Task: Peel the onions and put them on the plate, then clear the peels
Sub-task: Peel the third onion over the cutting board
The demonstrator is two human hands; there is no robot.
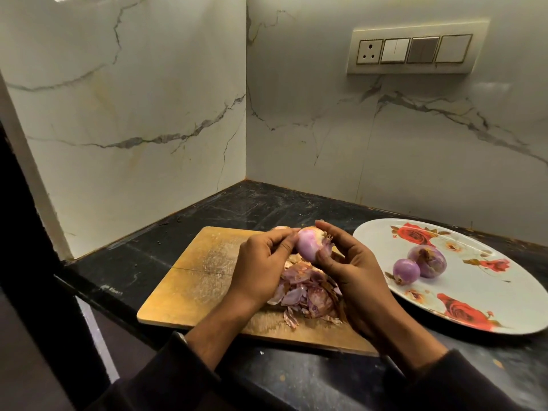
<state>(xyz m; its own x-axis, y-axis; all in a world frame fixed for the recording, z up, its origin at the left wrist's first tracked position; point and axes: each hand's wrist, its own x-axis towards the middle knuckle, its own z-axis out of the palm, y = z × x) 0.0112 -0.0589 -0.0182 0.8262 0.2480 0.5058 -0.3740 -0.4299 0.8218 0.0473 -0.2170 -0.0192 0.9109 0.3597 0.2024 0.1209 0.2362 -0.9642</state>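
Above the wooden cutting board [189,280] I hold a pale purple onion [308,244] between both hands. My left hand [261,268] grips its left side. My right hand [347,262] grips its right side, where loose dry skin sticks out by the fingers. A pile of purple and brown peels [305,295] lies on the board under my hands. Two peeled onions, a small one [405,270] and a bigger one [428,260], sit touching on the white plate with red roses [474,295] to the right.
The board and plate rest on a black stone counter [267,209] in a corner of marble walls. A switch and socket panel [415,50] is on the right wall. The counter's front edge drops off at the lower left.
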